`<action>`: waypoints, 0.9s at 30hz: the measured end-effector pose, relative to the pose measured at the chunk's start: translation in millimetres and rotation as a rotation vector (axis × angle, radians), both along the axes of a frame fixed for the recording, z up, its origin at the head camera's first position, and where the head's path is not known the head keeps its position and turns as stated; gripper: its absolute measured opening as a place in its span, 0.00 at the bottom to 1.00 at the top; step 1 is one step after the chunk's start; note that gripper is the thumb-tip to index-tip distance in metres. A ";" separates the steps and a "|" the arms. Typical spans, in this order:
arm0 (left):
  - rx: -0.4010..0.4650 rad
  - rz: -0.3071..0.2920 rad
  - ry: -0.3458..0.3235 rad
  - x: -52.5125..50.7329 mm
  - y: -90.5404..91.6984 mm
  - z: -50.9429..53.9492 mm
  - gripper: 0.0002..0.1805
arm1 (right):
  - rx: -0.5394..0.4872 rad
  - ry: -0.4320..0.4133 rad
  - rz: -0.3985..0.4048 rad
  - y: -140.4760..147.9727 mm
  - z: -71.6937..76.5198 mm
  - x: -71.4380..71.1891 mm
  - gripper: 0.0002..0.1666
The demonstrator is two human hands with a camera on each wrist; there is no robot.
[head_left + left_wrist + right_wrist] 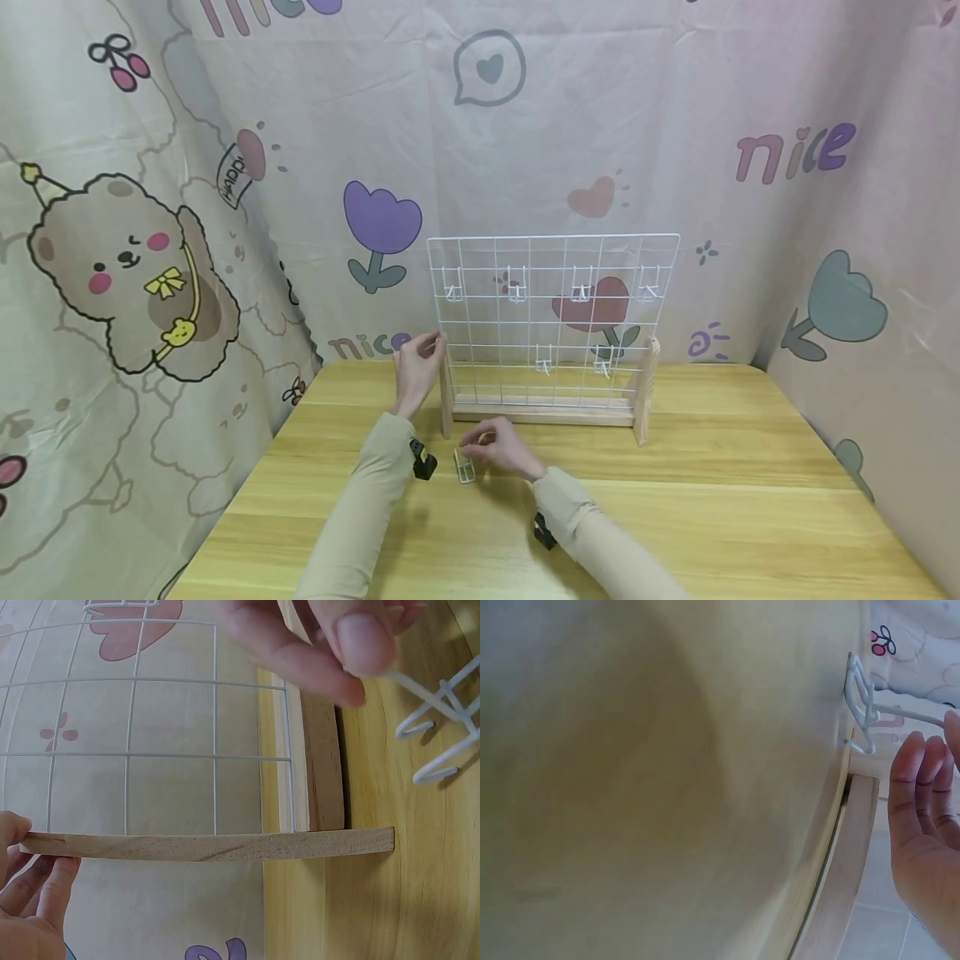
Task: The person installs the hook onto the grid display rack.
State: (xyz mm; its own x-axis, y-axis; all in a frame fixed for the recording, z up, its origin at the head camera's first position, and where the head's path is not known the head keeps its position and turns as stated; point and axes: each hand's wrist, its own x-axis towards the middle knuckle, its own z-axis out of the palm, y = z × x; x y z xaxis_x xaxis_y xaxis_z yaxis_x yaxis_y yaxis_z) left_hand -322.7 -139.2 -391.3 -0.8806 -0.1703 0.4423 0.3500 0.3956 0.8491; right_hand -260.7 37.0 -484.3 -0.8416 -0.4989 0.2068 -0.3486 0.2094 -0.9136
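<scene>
A white wire grid rack stands on the table, held by a wooden base (543, 415) with a post at each side. My left hand (417, 371) grips the upper end of the left wooden post (202, 846), thumb on one side and fingers on the other in the left wrist view. My right hand (504, 447) pinches the prong of a white wire hook (466, 471) between thumb and fingers, in front of that post. The hook's frame is low over the table; whether it touches is unclear. In the right wrist view the prong (911, 715) runs to my fingertips.
Several white hooks hang on the grid: a row on the upper part, including one hook (517, 292), and two lower down, one being the left hook (543, 365). A patterned curtain (487, 158) closes off the back and sides of the wooden table (720, 517).
</scene>
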 end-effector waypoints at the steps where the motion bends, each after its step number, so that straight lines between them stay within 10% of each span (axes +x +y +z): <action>1: 0.000 0.000 0.000 0.1 0.1 0.0 0.17 | 0.005 0.017 -0.005 1.1 -0.3 -0.3 0.07; 12: 0.002 -0.007 0.001 0.7 0.1 0.6 0.18 | 0.052 0.089 -0.051 45.7 -2.7 0.4 0.06; 27: 0.004 -0.015 0.005 -0.2 -0.4 0.0 0.18 | 0.093 -0.109 0.034 105.6 0.8 4.2 0.16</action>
